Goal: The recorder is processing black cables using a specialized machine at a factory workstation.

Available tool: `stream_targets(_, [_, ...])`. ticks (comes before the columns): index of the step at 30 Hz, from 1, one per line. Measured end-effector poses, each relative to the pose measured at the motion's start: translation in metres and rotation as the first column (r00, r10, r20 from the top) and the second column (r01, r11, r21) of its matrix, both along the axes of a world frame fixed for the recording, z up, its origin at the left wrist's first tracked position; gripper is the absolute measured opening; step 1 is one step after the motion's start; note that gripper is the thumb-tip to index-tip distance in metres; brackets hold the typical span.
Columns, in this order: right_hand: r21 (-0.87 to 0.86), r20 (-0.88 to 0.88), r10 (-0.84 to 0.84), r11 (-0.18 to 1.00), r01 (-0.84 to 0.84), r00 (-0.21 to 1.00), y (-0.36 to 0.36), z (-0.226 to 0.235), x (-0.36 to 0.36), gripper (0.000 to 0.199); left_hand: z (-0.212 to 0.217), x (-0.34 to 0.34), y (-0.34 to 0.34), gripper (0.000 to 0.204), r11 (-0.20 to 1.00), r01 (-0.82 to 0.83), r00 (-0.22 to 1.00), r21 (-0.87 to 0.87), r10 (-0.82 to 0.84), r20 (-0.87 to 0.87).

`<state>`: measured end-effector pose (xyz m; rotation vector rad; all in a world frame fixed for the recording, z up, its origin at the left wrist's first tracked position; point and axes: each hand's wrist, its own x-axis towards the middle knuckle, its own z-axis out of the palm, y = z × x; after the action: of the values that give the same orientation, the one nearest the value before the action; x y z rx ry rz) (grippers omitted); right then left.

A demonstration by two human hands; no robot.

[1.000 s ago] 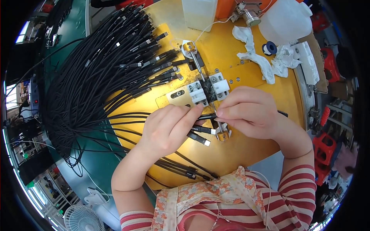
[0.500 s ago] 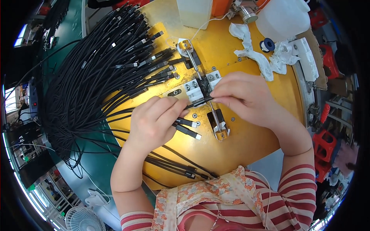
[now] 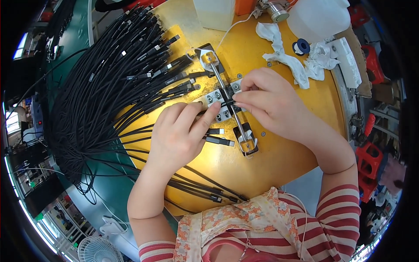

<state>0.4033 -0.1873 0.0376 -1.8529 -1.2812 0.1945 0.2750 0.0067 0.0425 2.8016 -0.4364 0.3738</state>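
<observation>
A black cable [image 3: 227, 104] lies across the small metal clamp fixture in the middle of the yellow plate. My right hand [image 3: 275, 102] pinches its right end between thumb and fingertips. On the left side of the fixture, my left hand [image 3: 176, 135] is curled round the cable, its index finger stretched onto a metal block [image 3: 214, 97]. Two black cable plugs with pale tips, an upper one [image 3: 215, 131] and a lower one [image 3: 220, 140], poke out below the left fingers. An upper metal rod [image 3: 217, 74] and a lower metal rod [image 3: 237, 117] point at the cable from opposite sides.
A big bundle of black cables [image 3: 109, 78] spreads over the left of the yellow plate [image 3: 279, 161]. More cables [image 3: 196, 187] lie near my body. At the back right are crumpled white tissue [image 3: 283, 56], a dark blue spool [image 3: 301, 46] and a white jug [image 3: 318, 19].
Both hands have moved slightly away from my body, bringing the cable down into the fixture. The two rods now reach in to the cable, and my left index finger has straightened.
</observation>
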Motion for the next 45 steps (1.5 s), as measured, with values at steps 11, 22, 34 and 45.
stream_targets(11, [-0.092, 0.327, 0.080, 0.994, -0.053, 0.942, -0.005, 0.008, -0.008, 0.018, -0.002, 0.000, 0.002, 0.050, 1.000, -0.007, 1.000, 0.001, 0.007, 0.001])
stream_targets(22, [0.086, 0.235, 0.169, 0.977, -0.194, 0.957, -0.006, 0.012, -0.006, 0.014, 0.004, 0.001, -0.002, 0.044, 0.999, -0.021, 0.999, -0.034, 0.020, -0.033])
stream_targets(34, [0.091, -0.059, 0.073, 0.994, -0.067, 0.996, -0.008, 0.005, -0.001, 0.011, -0.005, 0.007, 0.004, 0.043, 0.992, 0.038, 0.998, -0.118, -0.033, 0.048])
stream_targets(45, [-0.015, -0.325, -0.051, 0.999, 0.049, 0.944, -0.003, 0.006, 0.001, 0.009, 0.017, -0.006, 0.006, 0.047, 0.970, 0.031, 0.994, -0.241, -0.054, -0.091])
